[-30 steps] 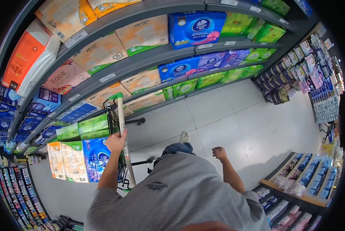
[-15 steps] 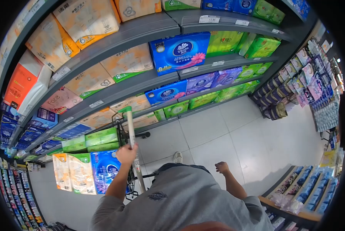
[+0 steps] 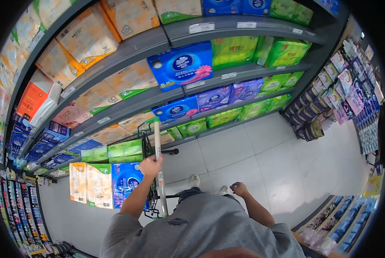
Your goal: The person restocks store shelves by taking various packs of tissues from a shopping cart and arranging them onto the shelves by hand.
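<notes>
A: What are your hands on?

B: Your left hand (image 3: 151,166) is clamped around the cart handle (image 3: 163,195), a pale, straight, smooth-looking bar with a green end cap (image 3: 150,121). Your right hand (image 3: 239,189) hangs apart from it above the floor (image 3: 229,146), fingers loosely bent.

A: And where is the cart (image 3: 147,148) you're holding?

B: Ahead and to your left, beside the shelves (image 3: 147,41). You can make out its thin black wire frame behind the bar.

A: What does it carry?

B: Boxy, soft-wrapped packs. Nearest your left forearm is a shiny blue pack (image 3: 126,180); beside it stand two cream packs (image 3: 99,185) with glossy film and orange print. Beyond those you have green packs (image 3: 124,149), flat blocks stacked in layers.

A: And your surroundings?

B: Matt grey shelves curve through the wide view, filled with plump rectangular packs. Under your pale shoes (image 3: 194,180) lie large, faintly reflective tiles with thin, dark joints.
</notes>
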{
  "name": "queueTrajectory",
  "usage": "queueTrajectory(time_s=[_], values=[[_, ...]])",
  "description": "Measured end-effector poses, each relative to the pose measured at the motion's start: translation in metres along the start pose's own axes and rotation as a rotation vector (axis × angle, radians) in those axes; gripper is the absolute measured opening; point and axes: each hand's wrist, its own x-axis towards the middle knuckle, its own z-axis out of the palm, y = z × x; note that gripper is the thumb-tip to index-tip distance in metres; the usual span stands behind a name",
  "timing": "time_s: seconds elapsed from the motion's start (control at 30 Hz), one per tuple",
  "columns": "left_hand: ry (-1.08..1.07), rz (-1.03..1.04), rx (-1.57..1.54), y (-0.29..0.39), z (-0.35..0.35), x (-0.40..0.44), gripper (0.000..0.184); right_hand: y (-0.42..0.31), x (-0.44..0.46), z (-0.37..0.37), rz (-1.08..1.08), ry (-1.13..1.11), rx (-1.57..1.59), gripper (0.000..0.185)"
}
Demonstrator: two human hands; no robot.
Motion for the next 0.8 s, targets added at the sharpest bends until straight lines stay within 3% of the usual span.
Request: queueTrajectory(time_s=[0.2, 0.3, 0.37, 0.43, 0.5, 0.63, 0.73, 0.8], values=[[-0.086, 0.006, 0.09, 0.059, 0.013, -0.001, 0.052, 0.007, 0.002, -0.044, -0.26, 0.087, -0.171, 0.034], [-0.15, -0.015, 0.112, 0.093, 0.018, 0.002, 0.054, -0.03, 0.002, -0.046, -0.387, 0.04, -0.069, 0.033], [-0.228, -0.034, 0.136, 0.116, 0.02, 0.002, 0.057, -0.091, -0.029, -0.057, -0.343, -0.102, 0.094, 0.036], [-0.248, -0.039, 0.153, 0.137, 0.029, 0.003, 0.058, -0.113, -0.028, -0.042, -0.568, -0.114, 0.176, 0.043], [-0.278, -0.042, 0.159, 0.16, 0.032, -0.001, 0.06, -0.141, -0.038, -0.035, -0.633, -0.159, 0.184, 0.048], [-0.266, -0.005, 0.148, 0.203, 0.044, -0.005, 0.068, -0.178, -0.067, -0.033, -0.626, -0.221, 0.219, 0.056], [-0.244, 0.018, 0.101, 0.231, 0.055, -0.012, 0.065, -0.184, -0.072, -0.033, -0.473, -0.339, 0.106, 0.059], [-0.197, 0.044, 0.059, 0.254, 0.062, -0.015, 0.063, -0.172, -0.054, -0.027, -0.453, -0.074, -0.022, 0.047]])
